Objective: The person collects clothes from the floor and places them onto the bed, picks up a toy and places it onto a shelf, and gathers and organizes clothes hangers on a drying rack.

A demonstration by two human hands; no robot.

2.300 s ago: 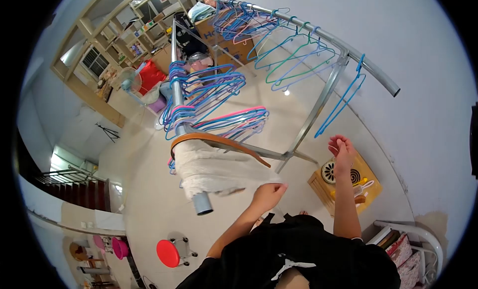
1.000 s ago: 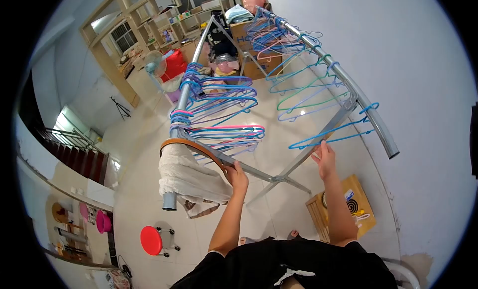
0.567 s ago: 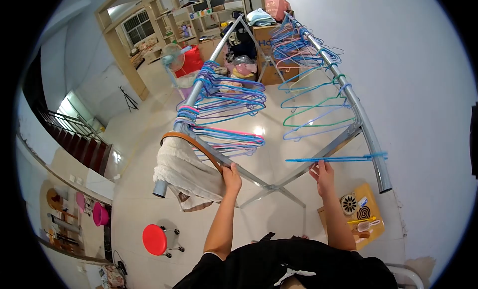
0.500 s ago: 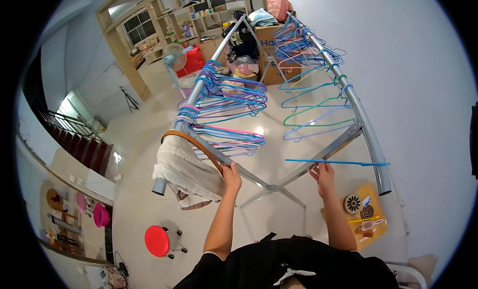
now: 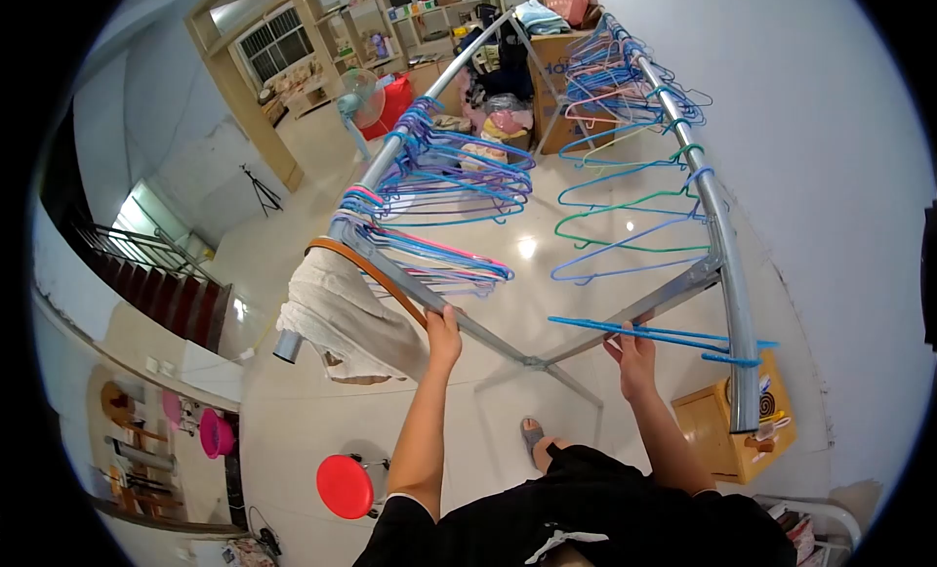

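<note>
Brightness: evenly bright indoor light, colours clear.
Sources: daylight through the window [image 5: 276, 42] at the far upper left, and a pale opening beside the stair railing [image 5: 146, 264] well left of the left hand [image 5: 444, 335].
Glare: a small white hotspot on the glossy floor [image 5: 527, 247], beyond both hands; a softer sheen runs along the metal rail [image 5: 727, 264] above the right hand [image 5: 634, 357].
Shadows: faint and soft on the floor.
Distortion: strong fisheye; rails bow, black corners frame the circle.
Focus: centre sharp, rim slightly soft.
</note>
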